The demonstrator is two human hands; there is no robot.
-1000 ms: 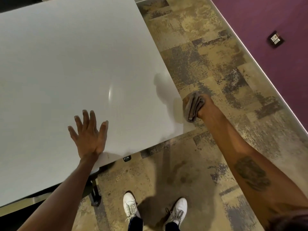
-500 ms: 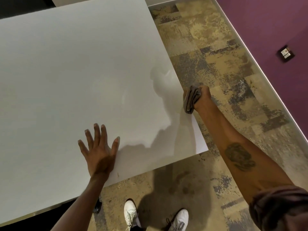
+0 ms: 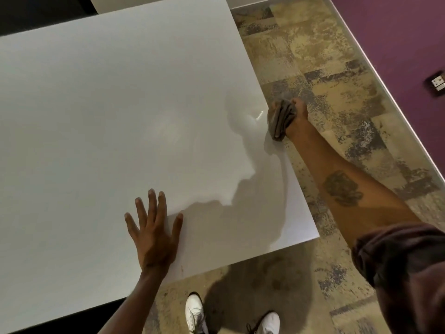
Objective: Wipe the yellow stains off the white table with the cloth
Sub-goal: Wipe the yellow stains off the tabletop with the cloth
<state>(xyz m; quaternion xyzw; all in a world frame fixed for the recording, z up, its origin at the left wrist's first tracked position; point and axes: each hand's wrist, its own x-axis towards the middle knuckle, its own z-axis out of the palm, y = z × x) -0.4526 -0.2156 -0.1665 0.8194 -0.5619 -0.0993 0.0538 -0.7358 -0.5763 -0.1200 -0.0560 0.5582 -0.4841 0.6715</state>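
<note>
The white table [image 3: 101,112] fills the left and middle of the view. My right hand [image 3: 297,116] grips a folded grey cloth [image 3: 280,120] and presses it against the table's right edge. My left hand [image 3: 154,232] lies flat on the tabletop near the front edge, fingers spread, holding nothing. No yellow stain shows on the surface. A tiny dark mark [image 3: 182,268] sits by the front edge, right of my left wrist.
Mottled tan and grey carpet [image 3: 325,75] lies to the right of the table and in front of it. A purple wall [image 3: 397,32] with a socket [image 3: 437,83] runs along the right. My white shoes [image 3: 195,314] stand below the table's front edge.
My right hand has slid the cloth farther away along the table's right edge. My left hand stays flat on the tabletop. The camera has leaned forward over the table.
</note>
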